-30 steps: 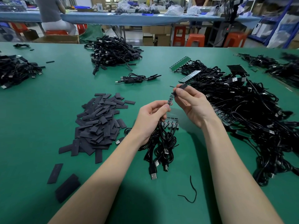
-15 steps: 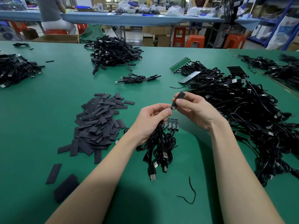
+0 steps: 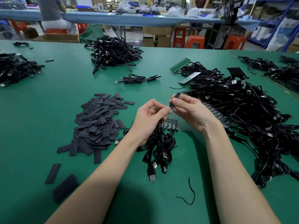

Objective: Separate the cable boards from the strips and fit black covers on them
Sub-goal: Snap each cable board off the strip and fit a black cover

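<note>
Board inside black cover — hidden

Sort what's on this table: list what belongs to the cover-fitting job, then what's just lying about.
In the job:
right hand pinching a black cover
left hand gripping the cable bundle
boards
cover pile
strips

Lying about:
loose wire
far cable heap
orange stools

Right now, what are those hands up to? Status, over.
Left hand gripping a cable bundle, pinching one cable end. Right hand pinching a black cover, sliding it on. Nothing between the hands.
</note>
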